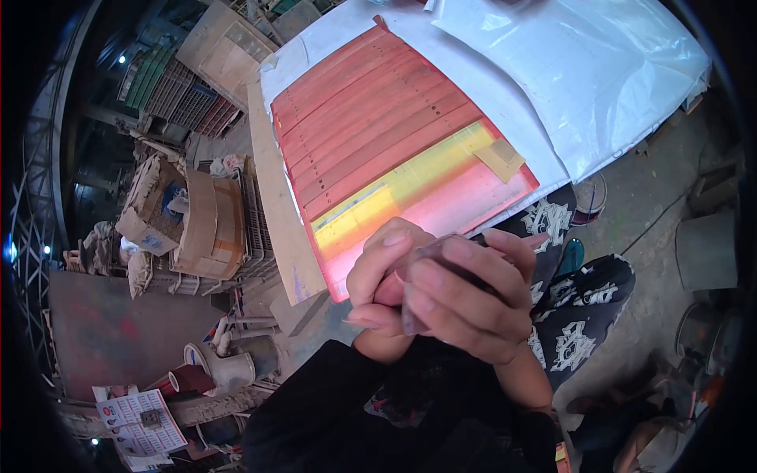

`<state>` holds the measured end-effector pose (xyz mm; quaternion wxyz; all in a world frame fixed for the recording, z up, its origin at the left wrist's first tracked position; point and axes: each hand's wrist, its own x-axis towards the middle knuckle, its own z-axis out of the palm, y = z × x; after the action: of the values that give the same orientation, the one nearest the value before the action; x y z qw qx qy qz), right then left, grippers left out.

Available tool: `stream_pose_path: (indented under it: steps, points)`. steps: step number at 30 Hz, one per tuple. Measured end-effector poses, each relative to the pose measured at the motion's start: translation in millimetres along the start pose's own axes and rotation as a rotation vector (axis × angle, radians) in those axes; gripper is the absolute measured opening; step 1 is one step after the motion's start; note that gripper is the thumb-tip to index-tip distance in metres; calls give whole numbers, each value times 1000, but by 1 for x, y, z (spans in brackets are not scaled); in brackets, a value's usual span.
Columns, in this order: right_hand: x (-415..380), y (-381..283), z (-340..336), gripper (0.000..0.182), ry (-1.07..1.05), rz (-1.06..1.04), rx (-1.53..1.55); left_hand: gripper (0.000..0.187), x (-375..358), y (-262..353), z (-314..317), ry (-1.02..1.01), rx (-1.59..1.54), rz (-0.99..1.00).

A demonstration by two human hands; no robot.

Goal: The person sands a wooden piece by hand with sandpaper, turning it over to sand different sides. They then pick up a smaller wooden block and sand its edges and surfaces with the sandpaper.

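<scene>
Both hands are raised together in front of my chest, over the near edge of a red tray (441, 219). My left hand (384, 272) curls around a small reddish piece (391, 288). My right hand (473, 293) is closed over a thin dark reddish-brown piece (412, 317) with a glossy edge, right against the left fingers. I cannot tell what kind of thing these pieces are. On the tray lie several red strips (367, 102) side by side, with rows of small dark holes. Its near part shows yellow and pink, and a small tan card (500, 161) lies at the right.
White plastic sheeting (583, 87) covers the table around the tray. A brown board (285, 229) runs along its left side. Farther left stand a torn cardboard box (213, 225) and stacked crates (177, 94). A printed sheet (142, 426) lies at lower left.
</scene>
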<state>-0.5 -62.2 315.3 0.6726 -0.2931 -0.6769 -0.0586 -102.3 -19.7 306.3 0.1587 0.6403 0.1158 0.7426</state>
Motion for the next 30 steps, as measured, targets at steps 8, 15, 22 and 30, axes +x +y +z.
stream_pose_path:
  steps: [8, 15, 22, 30]
  points:
    - [-49, 13, -10, 17, -9, 66, -129, 74, 3, 4, -4, 36, 168, 55]
    - [-6, 3, 1, 20, -15, -10, -34, 76, -4, 14, 6, 239, 356, -150]
    - [-89, 37, -19, 22, -36, 217, -241, 65, 9, 1, 12, 446, 515, -167]
    - [-103, 39, -26, 27, -1, 309, -283, 55, 11, 0, 24, 559, 486, -88]
